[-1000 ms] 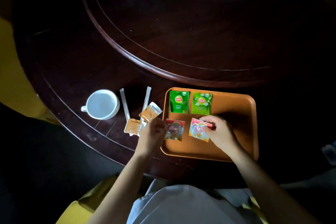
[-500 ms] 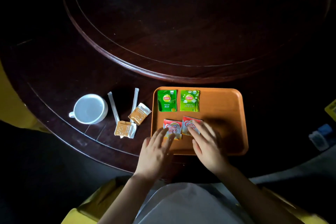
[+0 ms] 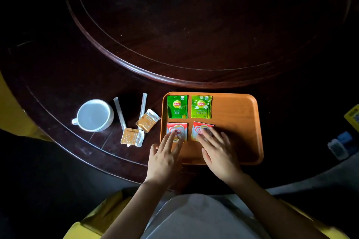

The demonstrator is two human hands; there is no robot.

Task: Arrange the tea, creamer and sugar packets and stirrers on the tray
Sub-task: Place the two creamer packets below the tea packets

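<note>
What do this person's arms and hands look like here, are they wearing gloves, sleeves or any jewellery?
Both hands are bare: no gloves on the left hand or the right hand, and no rings, watch or bracelet show. The forearms are uncovered too, with no sleeve reaching down into view. Below them, light grey or white clothing covers the lap. The lighting is dim, so fine details cannot be made out.

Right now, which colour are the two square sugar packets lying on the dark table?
Orange-brown with white dots and white ends, seen in the head view.
</note>
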